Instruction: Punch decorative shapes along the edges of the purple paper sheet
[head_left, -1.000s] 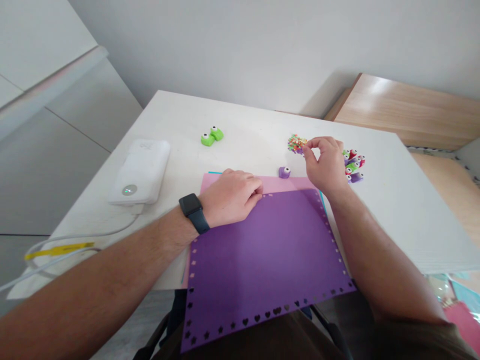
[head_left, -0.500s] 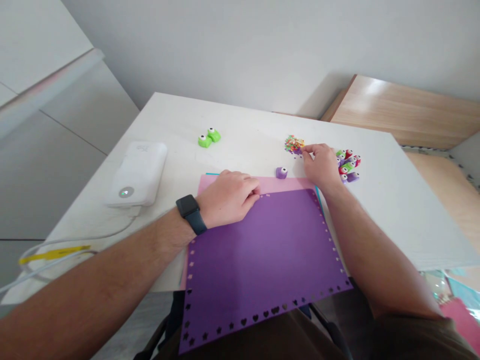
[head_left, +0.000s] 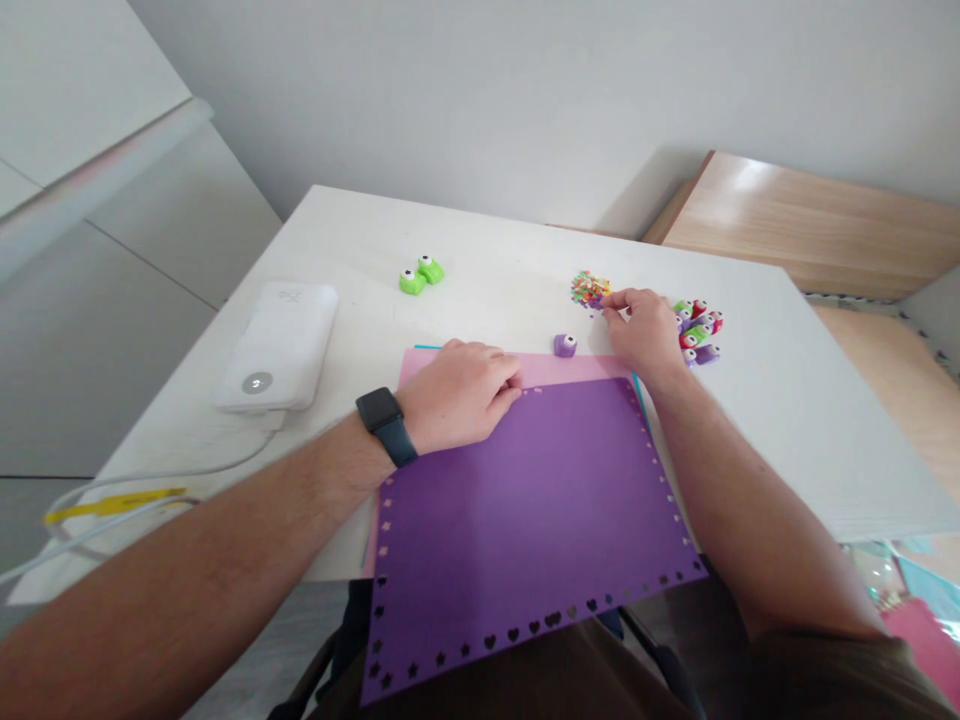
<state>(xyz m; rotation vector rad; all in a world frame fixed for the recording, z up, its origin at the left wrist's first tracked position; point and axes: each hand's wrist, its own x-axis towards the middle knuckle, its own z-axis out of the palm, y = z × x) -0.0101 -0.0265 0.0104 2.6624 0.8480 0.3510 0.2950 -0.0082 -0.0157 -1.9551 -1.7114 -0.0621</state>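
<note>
Still, the hands (head_left: 457,395) (head_left: 641,335) barely shift.

Head camera, single view: worn on the person's head, sitting close above the near edge of a white table (head_left: 750,420), and facing forward and down. It is framing the left hand (head_left: 457,395) and right hand (head_left: 641,335) at mid-picture, covering most of the tabletop, and catching a pale grey wall (head_left: 480,100) along the far side – plus a pale wood surface (head_left: 810,215) at far right.
</note>
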